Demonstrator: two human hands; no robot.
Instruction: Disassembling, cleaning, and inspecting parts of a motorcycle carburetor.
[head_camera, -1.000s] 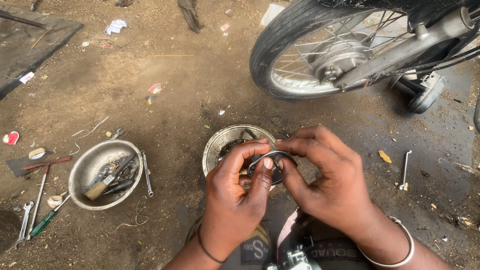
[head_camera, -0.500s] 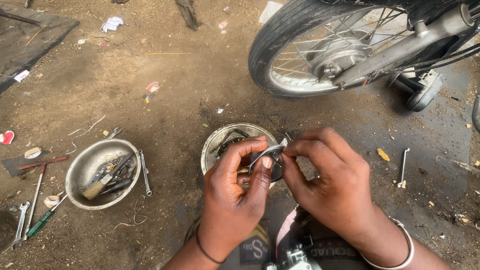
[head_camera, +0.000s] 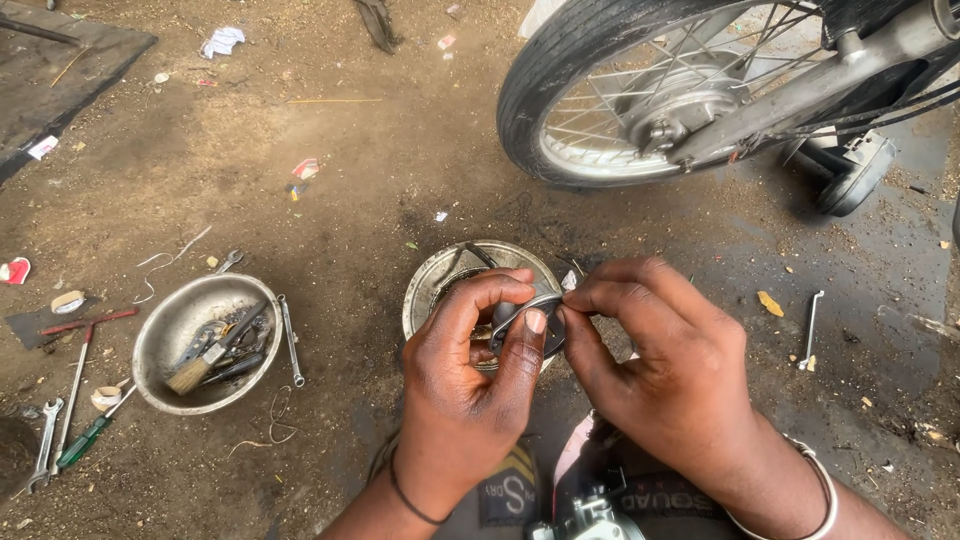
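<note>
Both hands pinch a small curved metal part (head_camera: 527, 322), mostly hidden behind the fingers: the left hand (head_camera: 468, 375) grips it from 7 o'clock, the right hand (head_camera: 668, 362) from 3 o'clock. Beneath it sits a half-covered metal bowl (head_camera: 440, 285), contents unclear. At 9 o'clock, another steel bowl (head_camera: 160, 340) holds a brush (head_camera: 205, 362) and tools.

Your left hand (head_camera: 465, 385) and right hand (head_camera: 665, 375) pinch a small ring (head_camera: 530, 322) of dull grey metal, smooth-edged. Just behind it, the metal bowl (head_camera: 432, 290) looks tarnished and greasy. Left of that bowl, a second steel bowl (head_camera: 160, 345) is matt and scuffed, holding a wooden-handled brush (head_camera: 200, 365). Beyond the bowl, the tyre (head_camera: 560, 55) is matt black rubber. The ground (head_camera: 330, 200) is rough, oil-stained dirt.
</note>
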